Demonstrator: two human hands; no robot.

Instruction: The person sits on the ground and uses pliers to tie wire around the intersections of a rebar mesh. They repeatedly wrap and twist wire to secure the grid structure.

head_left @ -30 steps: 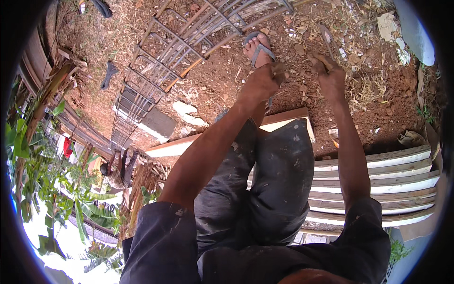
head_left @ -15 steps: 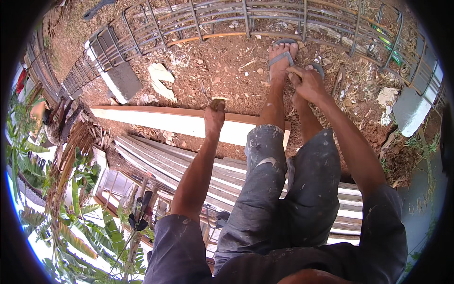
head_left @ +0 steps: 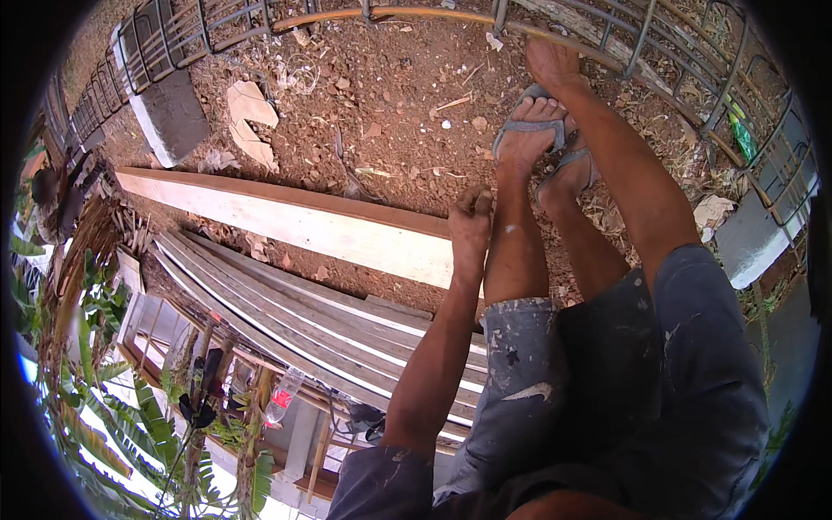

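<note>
My left hand (head_left: 471,227) is closed with curled fingers beside my shin, at the near end of a long pale wooden plank (head_left: 295,224). Whatever lies inside those fingers, if anything, is too small to make out. Stretched farther out, my right hand (head_left: 553,64) is at the lower bar of a long rebar cage (head_left: 433,12). Its fingers are bent in toward the bar, and their tips are hidden. Just below that hand are my feet in grey flip-flops (head_left: 529,130).
A stack of weathered boards (head_left: 303,316) lies nearer than the plank. Concrete blocks (head_left: 165,117) stand under the cage at left and right (head_left: 763,230). Torn paper pieces (head_left: 251,121) litter the dirt. A plastic bottle (head_left: 283,397) and banana plants (head_left: 147,416) are at lower left.
My right hand has moved from beside my foot up to the rebar cage. The left hand has shifted right along the plank to my shin. The whole view has swung slightly.
</note>
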